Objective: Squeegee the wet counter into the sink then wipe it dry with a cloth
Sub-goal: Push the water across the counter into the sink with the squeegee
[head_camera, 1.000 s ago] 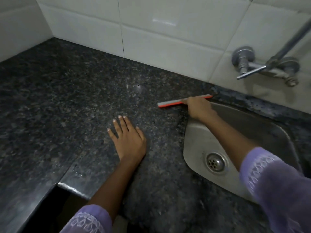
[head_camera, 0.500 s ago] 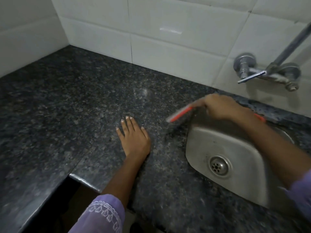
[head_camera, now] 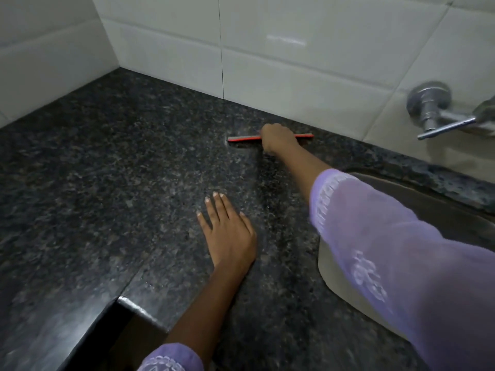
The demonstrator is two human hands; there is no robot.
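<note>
The right hand (head_camera: 278, 139) is closed in a fist around the middle of a thin red-edged squeegee (head_camera: 243, 138), whose blade lies flat against the dark speckled granite counter (head_camera: 107, 170), well to the left of the stainless steel sink (head_camera: 417, 194) and just in front of the white tiled back wall (head_camera: 294, 62); the blade runs roughly parallel to that wall, with its red strip showing on either side of the fist. The right arm, in a sheer lilac embroidered sleeve (head_camera: 388, 236), reaches across the sink's left rim and covers much of the basin. The left hand (head_camera: 227, 231) is open, grips nothing, and rests palm down on the counter with fingers spread, left of the sink and nearer the counter's front edge than the squeegee is. Faint droplets glint on the granite near the front edge, left of the sink. A chrome wall tap with a lever handle (head_camera: 434, 113) sticks out from the tiles above the sink's far side. No cloth can be seen anywhere around the sink
</note>
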